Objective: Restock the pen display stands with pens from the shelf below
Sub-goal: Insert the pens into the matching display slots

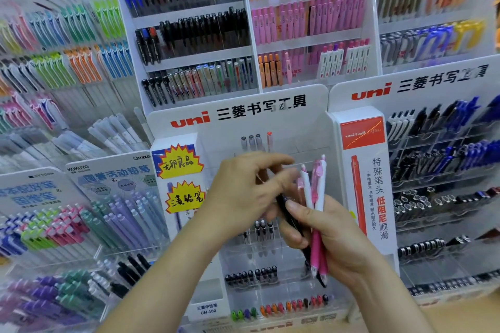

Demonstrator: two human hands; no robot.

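Pens [315, 197], pink-and-white with one black, are sitting bundled in the right grip [338, 238], which is clutching their lower barrels at four o'clock of centre. The left grip [243, 192] is hovering at their nine o'clock, fingers curled; whether it is pinching one is too blurred to tell. They are looking light, stiff and slick, so mid-barrel seems the place to be pinching. The stand [316, 121] behind is reading "uni", its base label [208, 309] "UM-100"; a "KOKUYO" card [108, 170] is showing at nine o'clock.
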